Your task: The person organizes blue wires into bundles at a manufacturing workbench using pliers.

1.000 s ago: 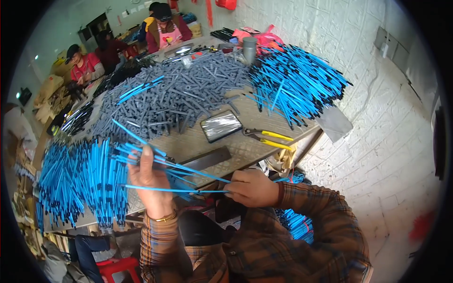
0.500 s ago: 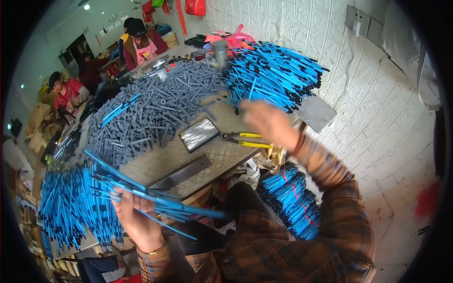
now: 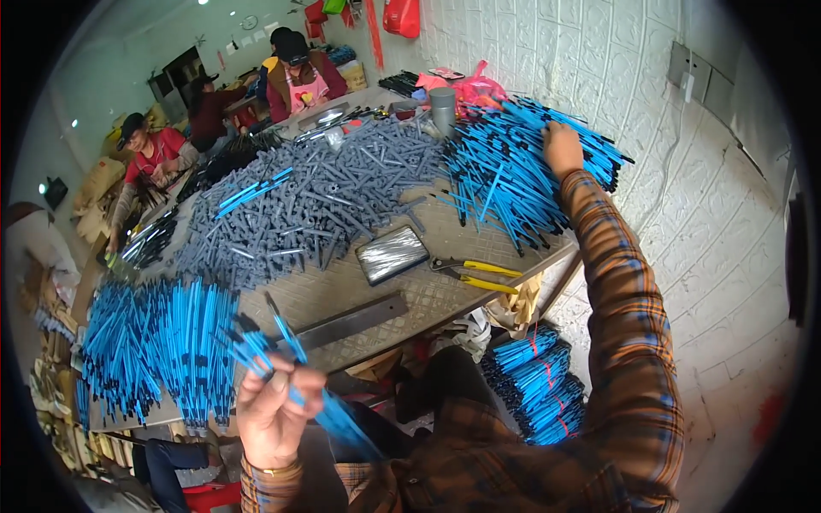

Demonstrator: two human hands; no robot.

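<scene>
My left hand, low and left of centre, is closed around a loose bunch of thin blue rods with black ends; the bunch is tilted and partly blurred. At the back right, a large heap of similar blue rods lies on the table. My right hand rests on top of that heap, its fingers curled down onto rods. Its fingertips are partly hidden. Close to my left hand, more blue rods stand out in a dense row along the table's left edge.
Grey plastic tubes form a wide pile mid-table. Nearer lie a dark flat bar, a shiny-topped rectangular box and yellow-handled pliers. A grey cup stands behind. Red-tied rod bundles are stacked below. Several people work beyond.
My right hand has moved back and right onto the rod heap. My left hand still holds its bunch, now steeper and a little lower. The view has shifted left.
</scene>
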